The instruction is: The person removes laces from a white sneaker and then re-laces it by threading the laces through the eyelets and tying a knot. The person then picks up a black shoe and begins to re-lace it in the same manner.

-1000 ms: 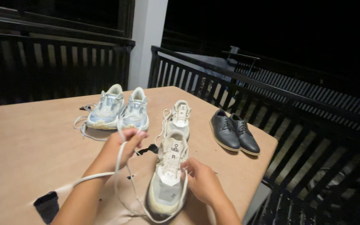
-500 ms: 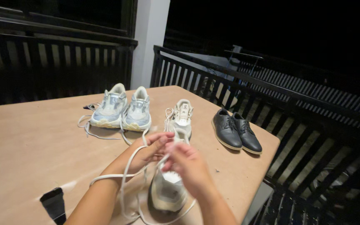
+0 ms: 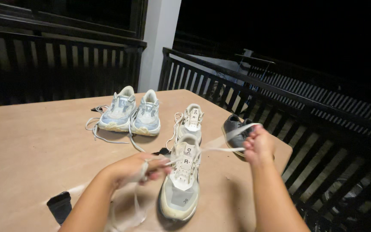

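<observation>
A cream running shoe (image 3: pixel 181 182) lies toe towards me on the tan table (image 3: pixel 31 141). My left hand (image 3: pixel 136 168) is closed on one end of its white lace (image 3: pixel 220 149) just left of the shoe's tongue. My right hand (image 3: pixel 259 145) grips the other end and holds it taut out to the right, above the dark shoes. Slack lace hangs below my left hand. The matching cream shoe (image 3: pixel 190 121) stands just behind.
A pale blue pair of trainers (image 3: pixel 130 115) with loose laces sits further back. Dark leather shoes (image 3: pixel 232 129) are near the right table edge, partly behind my right hand. Dark railings (image 3: pixel 280 99) surround the table. A black patch (image 3: pixel 59 206) marks the near left.
My right hand took the lace from over the shoe and pulled it out to the right until taut. My left hand dropped lower, beside the tongue.
</observation>
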